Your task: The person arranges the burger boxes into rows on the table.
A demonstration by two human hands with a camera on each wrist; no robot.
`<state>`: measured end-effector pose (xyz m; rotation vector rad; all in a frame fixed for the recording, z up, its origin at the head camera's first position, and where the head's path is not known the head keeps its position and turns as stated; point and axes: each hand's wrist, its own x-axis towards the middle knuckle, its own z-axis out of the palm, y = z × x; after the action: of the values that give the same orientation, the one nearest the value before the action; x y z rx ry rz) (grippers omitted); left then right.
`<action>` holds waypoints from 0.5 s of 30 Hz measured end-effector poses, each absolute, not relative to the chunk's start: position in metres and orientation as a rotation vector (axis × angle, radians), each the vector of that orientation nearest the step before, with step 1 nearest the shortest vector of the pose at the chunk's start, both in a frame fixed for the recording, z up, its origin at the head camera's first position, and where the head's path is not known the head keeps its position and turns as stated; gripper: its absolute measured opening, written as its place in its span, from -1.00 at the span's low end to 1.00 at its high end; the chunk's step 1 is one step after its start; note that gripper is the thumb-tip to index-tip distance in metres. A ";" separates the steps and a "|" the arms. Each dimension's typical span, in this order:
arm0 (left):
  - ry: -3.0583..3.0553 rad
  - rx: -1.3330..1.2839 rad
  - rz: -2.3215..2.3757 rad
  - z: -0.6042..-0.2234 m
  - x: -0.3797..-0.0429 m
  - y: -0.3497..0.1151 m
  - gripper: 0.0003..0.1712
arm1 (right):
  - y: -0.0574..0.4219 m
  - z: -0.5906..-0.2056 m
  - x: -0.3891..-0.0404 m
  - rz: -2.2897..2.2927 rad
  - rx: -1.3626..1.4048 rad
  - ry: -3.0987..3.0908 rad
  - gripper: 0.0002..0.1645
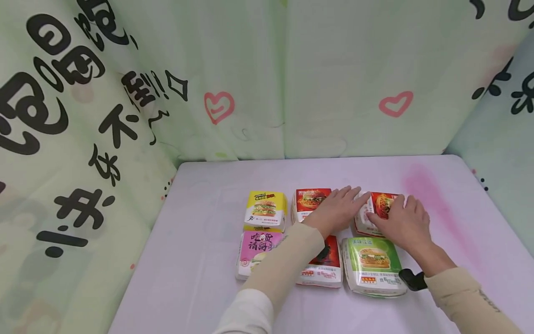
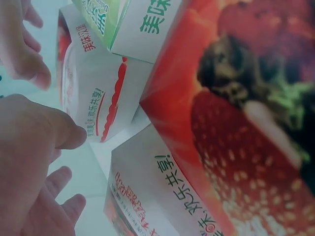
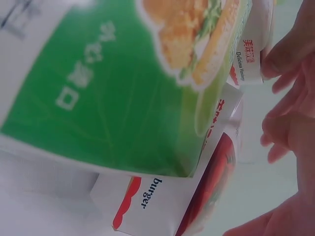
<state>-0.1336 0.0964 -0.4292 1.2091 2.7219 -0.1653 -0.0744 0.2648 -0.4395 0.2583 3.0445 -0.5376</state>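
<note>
Burger boxes, printed with burger pictures, lie in two rows on the table. My left hand (image 1: 340,208) reaches over the back-middle red and white box (image 1: 306,199), its fingers extended toward the left side of the back-right red and white box (image 1: 383,202). My right hand (image 1: 404,225) is over the right part of that back-right box, thumb and fingers spread. In the left wrist view the left thumb (image 2: 69,135) is by that box's corner (image 2: 118,98); contact cannot be told. The right wrist view shows the right hand (image 3: 295,142) beyond the same box (image 3: 157,201).
In front lie a green and white box (image 1: 373,269), a red box (image 1: 333,257) partly under the left forearm, and a pink box (image 1: 258,246). A yellow box (image 1: 267,208) is at back left. Printed curtains (image 1: 333,69) surround the pale table (image 1: 187,260).
</note>
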 end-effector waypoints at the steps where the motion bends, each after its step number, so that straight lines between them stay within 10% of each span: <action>1: 2.724 1.218 -0.176 -0.430 -0.133 0.097 -0.10 | 0.264 -0.440 -0.073 -0.532 0.273 3.034 0.17; 15: 2.729 1.247 -0.343 -0.432 -0.127 0.111 -0.17 | 0.258 -0.441 -0.076 -0.544 0.316 2.791 0.33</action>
<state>-0.1268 0.1111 -0.4323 1.2468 2.7290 -0.3434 -0.0762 0.2584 -0.4409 0.3157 2.7907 -0.5439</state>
